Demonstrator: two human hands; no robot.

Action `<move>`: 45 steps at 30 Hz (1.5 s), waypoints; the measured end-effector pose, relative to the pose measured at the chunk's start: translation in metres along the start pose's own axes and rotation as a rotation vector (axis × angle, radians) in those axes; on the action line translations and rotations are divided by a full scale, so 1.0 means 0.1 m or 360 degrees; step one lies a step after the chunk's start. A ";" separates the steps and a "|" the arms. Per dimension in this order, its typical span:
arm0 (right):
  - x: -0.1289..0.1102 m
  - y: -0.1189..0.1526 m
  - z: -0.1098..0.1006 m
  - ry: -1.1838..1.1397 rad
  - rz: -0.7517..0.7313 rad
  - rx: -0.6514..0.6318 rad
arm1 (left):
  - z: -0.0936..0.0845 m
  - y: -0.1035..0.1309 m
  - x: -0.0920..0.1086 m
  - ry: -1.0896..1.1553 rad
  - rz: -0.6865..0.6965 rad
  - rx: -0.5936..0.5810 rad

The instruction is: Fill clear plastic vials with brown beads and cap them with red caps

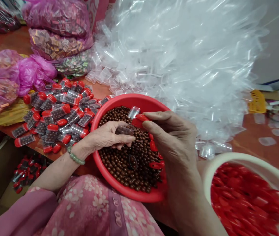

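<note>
Tbl [250, 134]: red basin [131, 194] w/ brn balls [115, 170]; filled tube [124, 130] in L hand [105, 135], red cap [139, 121] in R hand [176, 139].

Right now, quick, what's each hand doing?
Left hand: closed, holding a filled container.
Right hand: closed, pinching a red cap.

Left forearm [59, 167]: slants up from the lower left, bare below the elbow.
Left wrist [83, 150]: nearly straight, in line with the hand.
Left hand [107, 136]: reaches rightward, digits bent and closed in a grip.
Right forearm [200, 213]: rises from the bottom edge, leaning left, bare.
Right hand [171, 134]: higher than its wrist, thumb side in view.
Right thumb [155, 129] and forefinger [158, 115]: pointing left, tips pinched.
Both hands: near each other, apart.
</note>
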State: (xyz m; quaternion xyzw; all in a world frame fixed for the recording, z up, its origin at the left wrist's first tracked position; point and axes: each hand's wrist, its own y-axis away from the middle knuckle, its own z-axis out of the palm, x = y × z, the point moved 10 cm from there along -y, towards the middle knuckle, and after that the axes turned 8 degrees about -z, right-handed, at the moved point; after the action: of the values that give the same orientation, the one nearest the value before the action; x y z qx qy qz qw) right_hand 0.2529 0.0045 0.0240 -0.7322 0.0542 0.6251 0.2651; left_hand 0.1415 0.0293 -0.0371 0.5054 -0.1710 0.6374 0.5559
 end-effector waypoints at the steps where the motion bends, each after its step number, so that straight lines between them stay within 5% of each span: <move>1: -0.04 -0.02 0.05 0.0034 -0.0028 -0.0061 | 0.01 0.00 0.00 0.0010 -0.0003 -0.0012; 5: -0.17 -0.05 0.15 0.0209 -0.0130 -0.0282 | 0.01 -0.01 -0.02 0.0010 -0.0016 -0.0030; 11: -0.24 -0.01 -0.04 0.0565 -0.0226 -0.0424 | 0.00 -0.01 -0.02 0.0002 -0.0046 0.0009; 17: -0.11 0.02 -0.22 0.0345 -0.0043 -0.0091 | 0.00 0.00 -0.01 0.0086 -0.0031 -0.0015; 21: 0.00 0.01 -0.12 0.0105 0.0007 0.0102 | 0.05 0.01 -0.04 0.0167 -0.0043 -0.0161; 31: 0.08 0.01 0.17 -0.0124 0.0083 -0.0025 | 0.12 0.05 -0.05 0.0284 -0.0093 -0.0443; 40: 0.04 0.01 0.25 -0.0072 0.0056 0.0017 | 0.16 0.04 -0.11 0.0282 -0.0184 -0.0537; 45: 0.04 0.02 0.24 -0.0064 0.0045 0.0015 | 0.10 0.01 -0.14 0.0330 -0.0192 -0.0444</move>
State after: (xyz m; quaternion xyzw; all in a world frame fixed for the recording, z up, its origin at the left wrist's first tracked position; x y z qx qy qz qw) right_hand 0.2315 0.0151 0.0178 -0.7174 0.0622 0.6430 0.2606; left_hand 0.1434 0.0135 -0.0444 0.3643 -0.1688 0.6217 0.6725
